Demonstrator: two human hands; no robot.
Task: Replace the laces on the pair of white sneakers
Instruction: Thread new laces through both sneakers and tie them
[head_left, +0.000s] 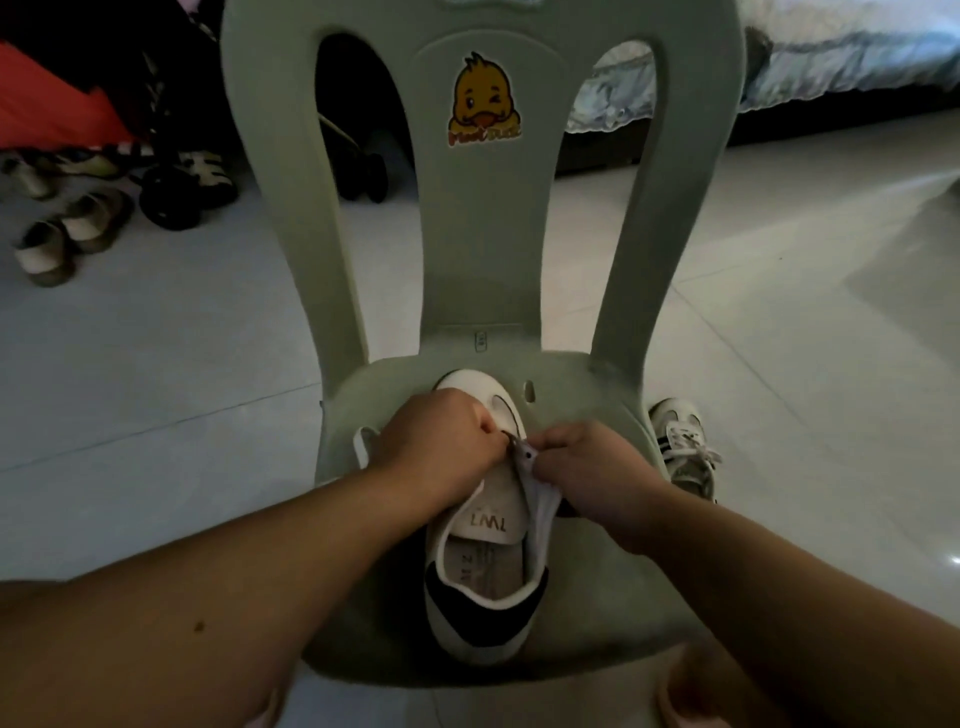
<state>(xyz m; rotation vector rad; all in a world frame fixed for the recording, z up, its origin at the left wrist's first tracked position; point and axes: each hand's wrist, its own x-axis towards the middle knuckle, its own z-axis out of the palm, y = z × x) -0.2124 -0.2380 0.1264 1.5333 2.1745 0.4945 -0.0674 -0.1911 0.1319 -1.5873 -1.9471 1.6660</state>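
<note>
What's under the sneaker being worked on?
The sneaker sits on the green chair seat. A white lace pokes out beside the left hand; whether it runs beneath the shoe is hidden.

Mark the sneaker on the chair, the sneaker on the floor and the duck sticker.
sneaker on the chair (488, 517): head view, on its tongue.
sneaker on the floor (683, 448): head view, on its laced top.
duck sticker (484, 98): head view, on the duck's face.

Dim room, greenish cast. Soft glare on floor tiles (878, 223) at right; bright speck at right edge. Corners dark. Sneaker (467, 387) reads grey. Wide-angle bending at edges; near forearms (156, 623) slightly soft.
</note>
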